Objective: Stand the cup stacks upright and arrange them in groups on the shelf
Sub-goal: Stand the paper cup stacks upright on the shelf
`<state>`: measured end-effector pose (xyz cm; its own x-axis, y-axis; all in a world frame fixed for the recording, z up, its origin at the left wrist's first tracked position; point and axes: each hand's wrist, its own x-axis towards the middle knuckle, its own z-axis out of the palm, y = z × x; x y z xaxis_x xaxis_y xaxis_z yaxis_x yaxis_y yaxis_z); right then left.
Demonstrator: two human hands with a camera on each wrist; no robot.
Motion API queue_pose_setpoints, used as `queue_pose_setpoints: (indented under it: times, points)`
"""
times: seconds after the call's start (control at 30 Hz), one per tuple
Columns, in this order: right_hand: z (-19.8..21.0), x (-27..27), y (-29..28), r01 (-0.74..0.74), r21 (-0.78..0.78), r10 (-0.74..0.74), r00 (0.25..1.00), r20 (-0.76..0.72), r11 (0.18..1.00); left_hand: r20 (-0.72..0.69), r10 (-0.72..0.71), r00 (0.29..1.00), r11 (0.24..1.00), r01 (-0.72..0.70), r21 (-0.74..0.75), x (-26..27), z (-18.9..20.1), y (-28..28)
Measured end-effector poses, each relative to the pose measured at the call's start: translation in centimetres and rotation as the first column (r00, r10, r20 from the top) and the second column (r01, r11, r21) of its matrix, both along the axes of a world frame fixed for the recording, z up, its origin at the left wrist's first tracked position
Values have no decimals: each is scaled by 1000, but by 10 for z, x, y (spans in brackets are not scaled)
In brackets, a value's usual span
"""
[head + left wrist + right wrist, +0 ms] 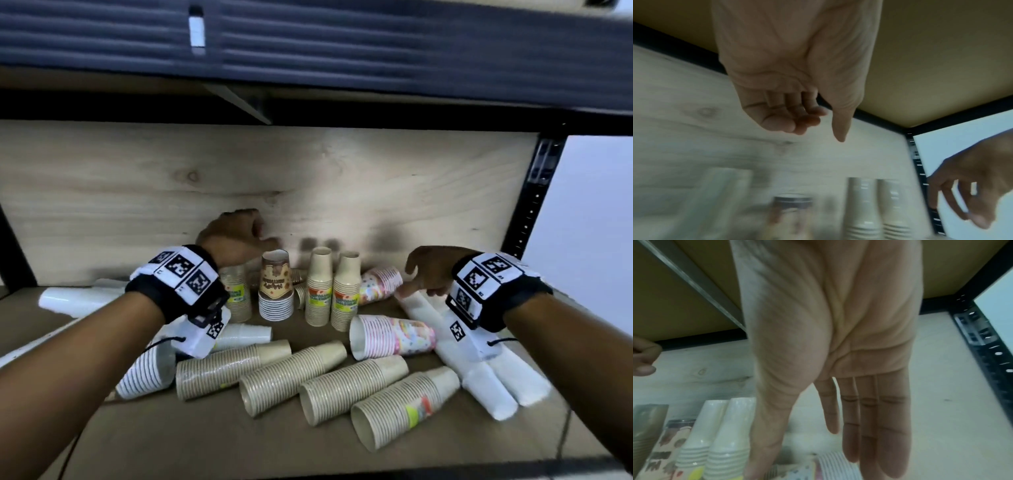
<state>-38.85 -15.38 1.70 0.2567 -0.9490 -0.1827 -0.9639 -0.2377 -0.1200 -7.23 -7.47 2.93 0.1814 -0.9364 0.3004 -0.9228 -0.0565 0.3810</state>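
Note:
Several cup stacks sit on the brown shelf board (pixel 205 452). Upright at the back are a brown printed stack (pixel 276 291), two beige stacks (pixel 319 287) (pixel 861 207) and another beige stack (pixel 237 294) behind my left wrist. Several beige stacks (pixel 291 377) lie on their sides in front. A pink patterned stack (pixel 394 337) lies at centre right, a second one (pixel 380 284) behind it. My left hand (pixel 263 240) (pixel 818 129) hovers above the upright stacks, fingers loosely curled and empty. My right hand (pixel 416 284) (pixel 851 426) hangs with straight fingers over the second pink stack and long white stacks (pixel 479 377).
More white stacks lie at the left (pixel 75 301) and under my left wrist (pixel 243 335), beside a striped stack (pixel 147 373). A wooden back panel (pixel 342 178) closes the shelf; a black perforated post (pixel 534 202) stands at the right. The upper shelf (pixel 308 102) hangs low overhead.

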Motion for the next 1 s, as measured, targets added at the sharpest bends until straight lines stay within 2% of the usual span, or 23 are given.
queue_pose_setpoints:
  times: [0.1,0.23,0.33,0.4,0.57,0.77,0.9,1.0]
  points:
    - [-12,-25,14,60,7,-59,995,-77,998,-4,-148,989,988,148,52,-52,-2,3]
    - [-24,-51,32,87,93,-68,979,-191,992,-1,-367,930,919,363,155,-122,-20,-4]
    - [-39,-64,41,76,201,-30,974,-225,977,68,-484,872,843,444,303,-168,-37,-15]
    - [-50,-74,41,48,195,-4,975,-221,980,161,-539,827,796,438,419,-195,-51,-27]
    - [-58,-78,43,-3,150,31,981,-190,989,279,-563,778,765,363,532,-220,-74,-49]
    - [-70,-72,42,-7,171,64,943,-328,985,395,-538,745,793,288,537,-221,-90,-61]
    - [-65,-85,43,32,158,1,979,-204,987,346,-550,760,776,312,547,-221,-82,-64]
    - [-51,-100,44,81,83,-80,997,-23,993,281,-541,793,790,363,495,-221,-71,-63]
